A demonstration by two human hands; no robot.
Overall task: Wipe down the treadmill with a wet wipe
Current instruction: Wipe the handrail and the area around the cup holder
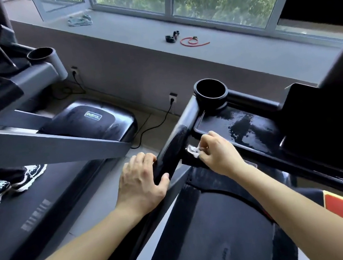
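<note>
Treadmill handrail [170, 148] slants forward-right; left hand [140, 178] grips.

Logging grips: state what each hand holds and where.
Left hand grips the black padded treadmill handlebar mid-length. Right hand pinches the crumpled white wet wipe by one bunched end.

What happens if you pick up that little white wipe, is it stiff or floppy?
Probably floppy: the small white wet wipe is scrunched into soft folds under the right hand. Likely very light, since a pinch alone holds it. It may cling damply, judging by wet streaks on the glossy black console tray.
</note>
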